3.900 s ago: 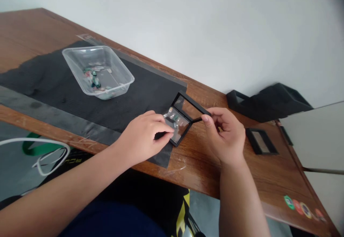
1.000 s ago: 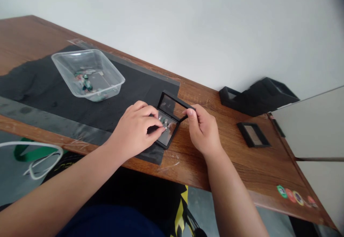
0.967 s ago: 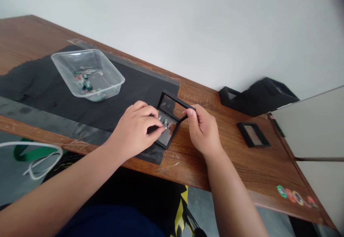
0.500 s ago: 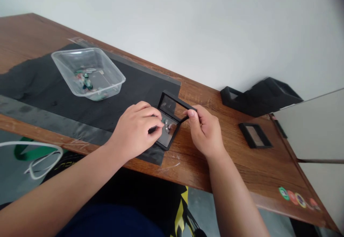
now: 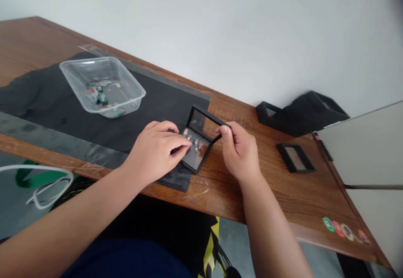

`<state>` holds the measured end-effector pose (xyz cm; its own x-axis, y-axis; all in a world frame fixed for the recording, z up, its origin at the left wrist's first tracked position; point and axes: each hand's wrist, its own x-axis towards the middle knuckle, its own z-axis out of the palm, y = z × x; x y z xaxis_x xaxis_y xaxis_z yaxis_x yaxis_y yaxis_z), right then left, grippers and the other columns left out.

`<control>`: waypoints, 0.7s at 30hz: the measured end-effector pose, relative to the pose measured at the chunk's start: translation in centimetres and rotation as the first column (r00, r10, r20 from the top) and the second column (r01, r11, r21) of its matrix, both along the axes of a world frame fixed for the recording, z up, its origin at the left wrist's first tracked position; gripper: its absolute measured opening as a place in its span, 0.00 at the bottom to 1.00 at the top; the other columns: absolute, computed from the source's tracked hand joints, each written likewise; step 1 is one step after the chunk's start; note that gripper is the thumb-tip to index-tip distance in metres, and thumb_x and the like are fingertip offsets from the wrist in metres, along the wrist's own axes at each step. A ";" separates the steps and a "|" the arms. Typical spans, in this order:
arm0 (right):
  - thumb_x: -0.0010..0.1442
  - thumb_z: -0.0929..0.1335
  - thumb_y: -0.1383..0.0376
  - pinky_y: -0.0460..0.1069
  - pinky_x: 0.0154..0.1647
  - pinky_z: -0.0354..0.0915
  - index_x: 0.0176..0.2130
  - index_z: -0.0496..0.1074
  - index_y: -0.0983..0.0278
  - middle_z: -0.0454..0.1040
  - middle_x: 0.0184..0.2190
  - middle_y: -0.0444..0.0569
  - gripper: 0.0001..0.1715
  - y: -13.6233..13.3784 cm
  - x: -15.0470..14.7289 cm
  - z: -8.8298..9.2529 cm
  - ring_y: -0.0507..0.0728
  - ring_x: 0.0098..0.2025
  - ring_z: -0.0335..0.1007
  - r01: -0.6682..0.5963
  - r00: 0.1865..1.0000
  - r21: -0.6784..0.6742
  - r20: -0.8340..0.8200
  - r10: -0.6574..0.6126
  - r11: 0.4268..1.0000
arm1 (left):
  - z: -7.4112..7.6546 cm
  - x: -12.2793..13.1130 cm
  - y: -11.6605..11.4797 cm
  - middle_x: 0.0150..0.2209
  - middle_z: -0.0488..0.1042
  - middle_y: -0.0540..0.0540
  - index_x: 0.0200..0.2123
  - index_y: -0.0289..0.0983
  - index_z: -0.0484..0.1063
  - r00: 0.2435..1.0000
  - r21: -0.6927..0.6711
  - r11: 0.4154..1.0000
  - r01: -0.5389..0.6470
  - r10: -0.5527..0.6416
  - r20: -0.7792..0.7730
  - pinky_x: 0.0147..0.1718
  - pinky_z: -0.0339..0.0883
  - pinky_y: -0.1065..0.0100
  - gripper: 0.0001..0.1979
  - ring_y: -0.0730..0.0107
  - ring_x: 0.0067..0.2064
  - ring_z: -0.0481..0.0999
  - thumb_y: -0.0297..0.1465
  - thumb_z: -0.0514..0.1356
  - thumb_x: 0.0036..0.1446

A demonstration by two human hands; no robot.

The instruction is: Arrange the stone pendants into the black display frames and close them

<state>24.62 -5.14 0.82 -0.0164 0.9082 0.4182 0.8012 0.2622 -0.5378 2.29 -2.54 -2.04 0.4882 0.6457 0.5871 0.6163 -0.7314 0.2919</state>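
My right hand (image 5: 239, 151) grips the raised lid of a black display case (image 5: 206, 162) between thumb and fingers. The case is hinged open, with a clear film in its lid and base. Several small shiny stones or beads (image 5: 196, 142) lie on the film of the base. Over the left part of that base is my left hand (image 5: 157, 150), its thumb and index fingertips brought together close above the small pieces. Whatever those fingertips hold, if anything, is hidden.
A clear plastic tub (image 5: 103, 87) with several coloured pieces stands on a black mat (image 5: 163, 93) to the left. Black cases (image 5: 299, 112) are stacked by the wall, and another black case (image 5: 296, 158) lies at the right. Round stickers (image 5: 341, 229) mark the table's front right.
My left hand has drawn back slightly to the left, uncovering more small pieces in the case. The right hand still holds the lid up.
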 end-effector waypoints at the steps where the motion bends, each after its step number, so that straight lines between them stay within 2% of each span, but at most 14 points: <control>1: 0.73 0.61 0.52 0.49 0.31 0.60 0.38 0.74 0.60 0.74 0.27 0.45 0.20 0.0 0.0 0.0 0.55 0.29 0.69 -0.004 1.000 -0.001 0.000 0.004 1.000 | 0.0 0.1 0.0 0.29 0.83 0.50 0.33 0.42 0.82 1.000 -0.003 1.000 -0.007 0.007 -0.004 0.40 0.64 0.58 0.08 0.59 0.41 0.79 0.28 0.62 0.61; 8: 0.73 0.60 0.53 0.48 0.31 0.59 0.38 0.73 0.60 0.74 0.27 0.45 0.20 0.0 0.0 0.0 0.54 0.29 0.69 -0.021 1.000 0.006 0.002 0.021 1.000 | 0.1 0.6 0.0 0.29 0.82 0.50 0.34 0.41 0.81 0.999 0.005 1.000 0.027 -0.027 0.046 0.39 0.67 0.60 0.09 0.62 0.38 0.77 0.27 0.60 0.63; 12: 0.73 0.61 0.53 0.48 0.30 0.59 0.37 0.73 0.60 0.74 0.28 0.45 0.20 0.0 0.0 0.0 0.54 0.29 0.69 -0.018 1.000 0.010 0.005 0.018 1.000 | 0.2 0.5 0.0 0.31 0.82 0.49 0.35 0.40 0.82 0.982 -0.105 0.992 0.074 -0.054 0.181 0.37 0.70 0.63 0.06 0.65 0.35 0.76 0.28 0.63 0.61; 15: 0.73 0.61 0.54 0.48 0.30 0.60 0.37 0.73 0.60 0.74 0.28 0.45 0.19 0.0 0.0 0.0 0.54 0.29 0.69 -0.021 1.000 0.023 0.007 0.021 1.000 | 0.1 0.6 0.1 0.31 0.81 0.48 0.35 0.40 0.82 0.986 -0.171 0.983 0.061 -0.033 0.163 0.36 0.71 0.63 0.05 0.64 0.35 0.77 0.29 0.64 0.60; 21: 0.72 0.63 0.54 0.48 0.30 0.61 0.38 0.75 0.60 0.75 0.28 0.45 0.17 -0.3 -0.3 0.2 0.54 0.28 0.69 -0.029 0.999 0.096 -0.015 0.030 0.995 | 0.1 0.9 0.2 0.33 0.84 0.49 0.42 0.39 0.80 0.987 -0.191 0.982 -0.018 0.048 0.155 0.39 0.72 0.62 0.07 0.62 0.38 0.80 0.29 0.64 0.60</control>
<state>24.28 -5.41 1.00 -0.0350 0.8634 0.5033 0.7835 0.3364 -0.5225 3.17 -2.39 -1.89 0.3756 0.7660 0.5218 0.5740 -0.6343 0.5179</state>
